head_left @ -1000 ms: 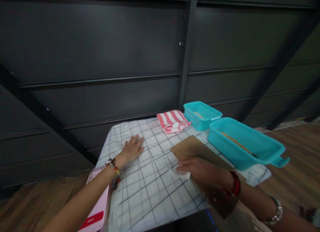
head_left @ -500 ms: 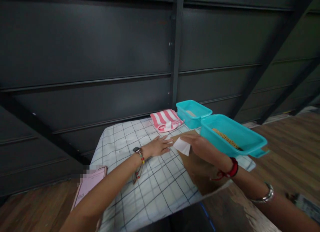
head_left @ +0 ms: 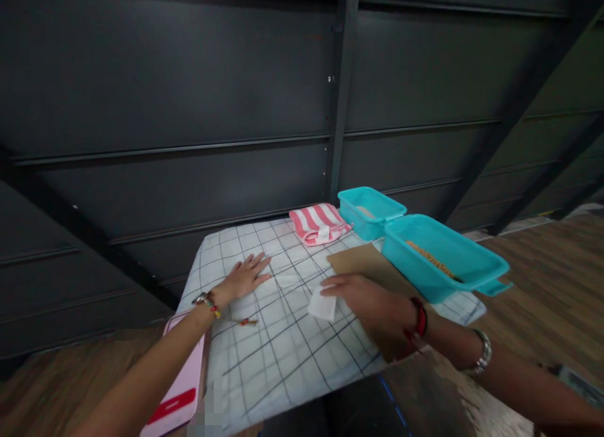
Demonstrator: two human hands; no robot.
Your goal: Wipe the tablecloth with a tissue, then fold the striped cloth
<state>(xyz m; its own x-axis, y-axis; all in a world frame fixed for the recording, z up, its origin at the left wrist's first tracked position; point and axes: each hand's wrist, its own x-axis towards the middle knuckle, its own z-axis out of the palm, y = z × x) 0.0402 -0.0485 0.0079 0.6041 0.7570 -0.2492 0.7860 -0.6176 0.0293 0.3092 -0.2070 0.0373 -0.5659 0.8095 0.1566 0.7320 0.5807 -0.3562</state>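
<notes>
Both forearms [head_left: 151, 369] are bare. Left of the frame's centre, the left hand [head_left: 243, 278] has what looks like a thin ring [head_left: 250, 265]; its wrist wears a silver-and-dark bracelet [head_left: 202, 298] and colourful beads [head_left: 214, 309] with a dangling orange-red tassel [head_left: 248, 322]. Toward the lower right, the right hand [head_left: 361, 293] has a red wristband [head_left: 419, 317], then a silver bangle [head_left: 484, 352] farther up the arm.

Left of centre, the left hand [head_left: 243, 278] lies flat and splayed on the checked tabletop [head_left: 278, 361]. Right of centre, the right hand [head_left: 361, 293] holds a white tissue [head_left: 323, 305]. A striped cloth [head_left: 317, 222] lies mid-frame; farther right stand a smaller turquoise box [head_left: 362, 227] and a larger turquoise box [head_left: 414, 270].
</notes>
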